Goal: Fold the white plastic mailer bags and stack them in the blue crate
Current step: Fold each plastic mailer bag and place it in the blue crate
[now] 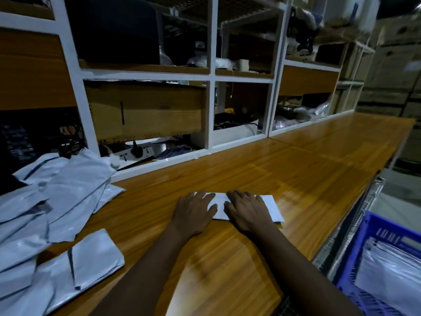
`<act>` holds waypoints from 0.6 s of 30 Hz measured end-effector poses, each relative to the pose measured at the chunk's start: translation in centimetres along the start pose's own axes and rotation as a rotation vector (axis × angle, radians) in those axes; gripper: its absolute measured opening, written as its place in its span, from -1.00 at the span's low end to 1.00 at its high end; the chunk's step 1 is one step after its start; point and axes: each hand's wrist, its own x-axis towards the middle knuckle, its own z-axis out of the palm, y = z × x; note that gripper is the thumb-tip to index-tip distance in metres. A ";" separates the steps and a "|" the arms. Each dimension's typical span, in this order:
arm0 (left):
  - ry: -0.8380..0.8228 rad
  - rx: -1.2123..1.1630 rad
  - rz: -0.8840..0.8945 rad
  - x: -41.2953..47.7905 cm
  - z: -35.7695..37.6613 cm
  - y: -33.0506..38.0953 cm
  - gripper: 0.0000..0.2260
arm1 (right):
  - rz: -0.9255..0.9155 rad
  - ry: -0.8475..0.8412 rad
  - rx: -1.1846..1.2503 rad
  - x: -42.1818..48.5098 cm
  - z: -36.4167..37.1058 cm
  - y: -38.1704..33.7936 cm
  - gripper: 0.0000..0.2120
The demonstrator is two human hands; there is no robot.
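A folded white mailer bag (273,207) lies flat on the wooden table (296,169) in the middle of the view. My left hand (193,213) presses on its left part with straight, spread fingers. My right hand (247,210) lies flat on its middle, fingers pointing away from me. A loose heap of unfolded white mailer bags (57,201) covers the table's left side. The blue crate (376,242) stands at the lower right, beside the table's edge, with several folded bags (391,274) stacked inside.
White shelving (211,76) with cardboard boxes, cables and a power strip (134,152) runs along the table's far side. A wire rack (355,226) sits between the table edge and the crate. Bare table top stretches away to the right.
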 end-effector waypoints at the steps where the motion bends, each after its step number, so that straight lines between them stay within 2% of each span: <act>1: -0.044 0.021 -0.048 0.2 0.1 -0.5 -0.32 | -0.002 -0.007 -0.007 0.3 0.0 0.4 -0.26; 3: -0.117 0.054 -0.157 0.4 -0.1 -1.1 -0.45 | 0.007 -0.004 -0.017 0.7 0.0 0.9 -0.29; 6: -0.104 0.169 -0.219 0.3 -1.1 -0.5 -0.48 | 0.068 0.051 0.009 1.1 -0.3 1.1 -0.40; 10: 0.079 0.244 -0.054 0.7 -1.7 2.0 -0.53 | -0.002 0.143 -0.039 1.0 -0.4 0.8 -0.50; 13: 0.013 0.218 0.030 1.5 -1.1 3.9 -0.54 | -0.002 0.125 -0.017 0.9 -0.7 0.3 -0.51; 18: -0.074 0.136 0.042 2.7 0.1 5.0 -0.41 | 0.052 -0.034 0.030 1.1 -0.8 0.3 -0.42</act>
